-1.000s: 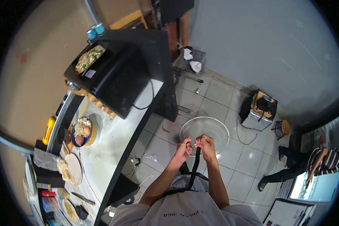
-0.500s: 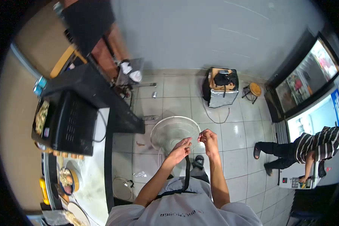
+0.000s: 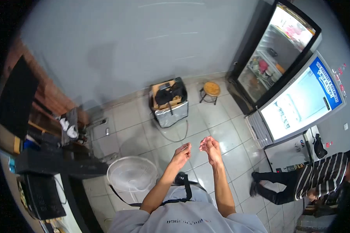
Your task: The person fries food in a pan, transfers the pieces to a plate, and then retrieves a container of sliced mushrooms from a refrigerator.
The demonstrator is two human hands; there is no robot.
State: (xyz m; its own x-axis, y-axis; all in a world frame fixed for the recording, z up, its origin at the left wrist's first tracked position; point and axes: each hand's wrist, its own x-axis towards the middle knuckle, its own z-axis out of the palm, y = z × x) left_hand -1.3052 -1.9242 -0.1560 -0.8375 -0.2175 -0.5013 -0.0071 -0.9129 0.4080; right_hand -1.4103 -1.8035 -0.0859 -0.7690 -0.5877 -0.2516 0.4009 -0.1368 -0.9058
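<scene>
My left hand (image 3: 181, 154) and my right hand (image 3: 210, 149) are raised in front of my chest, a short gap apart. The left one's fingers and thumb come together at the tips. On the right, the fingers curl in toward the thumb. Anything they pinch is too small or too clear to make out. Below them is the tiled floor (image 3: 159, 149). A black strap (image 3: 188, 188) hangs at the front of my grey shirt (image 3: 190, 217).
A round white mesh fan (image 3: 132, 173) stands left of my arms. Ahead are a silver-lined delivery bag (image 3: 171, 114) and a wooden stool (image 3: 211, 89). Glass-door fridges (image 3: 295, 101) line the right, near a person in a striped shirt (image 3: 324, 176). A black oven (image 3: 41, 196) sits left.
My view has turned right, so the fan, bag and fridges shift left. My hands stay raised close together. The person at right has drawn an arm back from the counter.
</scene>
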